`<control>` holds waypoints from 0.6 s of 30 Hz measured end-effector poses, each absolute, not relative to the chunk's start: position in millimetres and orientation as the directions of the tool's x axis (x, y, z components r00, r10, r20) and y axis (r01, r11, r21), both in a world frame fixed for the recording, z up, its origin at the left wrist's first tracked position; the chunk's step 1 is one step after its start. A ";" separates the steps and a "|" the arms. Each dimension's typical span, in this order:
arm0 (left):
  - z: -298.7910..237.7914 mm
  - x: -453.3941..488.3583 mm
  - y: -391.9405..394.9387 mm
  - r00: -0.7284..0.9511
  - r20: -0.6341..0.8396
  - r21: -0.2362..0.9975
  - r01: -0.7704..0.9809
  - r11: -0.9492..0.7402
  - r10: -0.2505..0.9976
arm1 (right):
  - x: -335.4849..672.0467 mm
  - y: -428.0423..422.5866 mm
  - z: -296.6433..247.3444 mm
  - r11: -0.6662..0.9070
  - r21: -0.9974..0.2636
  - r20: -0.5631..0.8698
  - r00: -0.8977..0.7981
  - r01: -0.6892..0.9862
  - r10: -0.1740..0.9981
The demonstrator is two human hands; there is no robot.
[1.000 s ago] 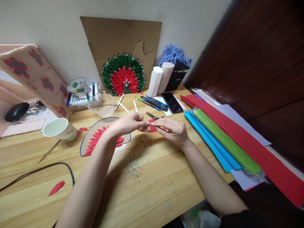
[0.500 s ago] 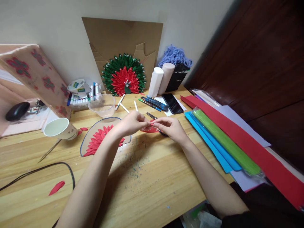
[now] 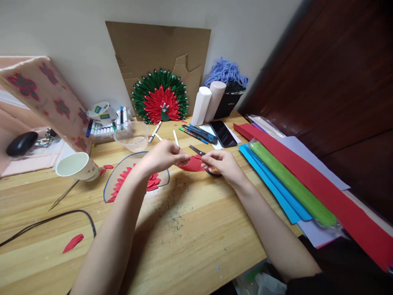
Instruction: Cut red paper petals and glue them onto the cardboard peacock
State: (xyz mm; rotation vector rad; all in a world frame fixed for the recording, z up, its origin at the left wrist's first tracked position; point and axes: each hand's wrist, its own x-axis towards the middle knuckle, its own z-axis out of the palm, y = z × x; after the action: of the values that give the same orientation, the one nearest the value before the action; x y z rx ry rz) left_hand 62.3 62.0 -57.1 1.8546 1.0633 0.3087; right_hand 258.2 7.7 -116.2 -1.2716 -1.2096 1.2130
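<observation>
My left hand (image 3: 164,156) is closed in a pinch above the table, fingertips pointing right; whatever it holds is too small to make out. Facing it, my right hand (image 3: 221,163) is pinched too, and its fingertips hide anything between them. A red paper piece (image 3: 194,163) shows behind and between the two sets of fingertips. Scissors (image 3: 196,150) lie beside that paper, their dark handle partly under my right hand. Left of my hands, a blue-edged cardboard fan shape (image 3: 118,166) bears red paper petals (image 3: 153,182), partly covered by my left forearm.
A green and red petal fan (image 3: 164,96) leans against cardboard (image 3: 159,45) at the back. Pens (image 3: 199,133) and a phone (image 3: 223,134) lie ahead. Coloured paper (image 3: 307,172) is stacked right. A paper cup (image 3: 78,167), a cable (image 3: 89,217) and a loose petal (image 3: 73,243) are left.
My fingertips, which met over the red paper, have drawn apart. My left hand moved left and slightly up, and a gap with red paper behind now shows between my hands.
</observation>
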 end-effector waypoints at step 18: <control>-67.7 82.4 54.0 0.767 0.286 0.617 0.312 -0.722 0.575 | 259.1 8.1 -123.8 -0.328 -0.893 -0.293 -0.155 -0.309 0.943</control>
State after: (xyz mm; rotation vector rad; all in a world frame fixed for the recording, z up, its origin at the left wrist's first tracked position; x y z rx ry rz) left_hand 82.4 54.0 -67.7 2.4076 0.6623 0.6326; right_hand 259.1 8.1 -123.8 -1.1199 -0.8559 1.6604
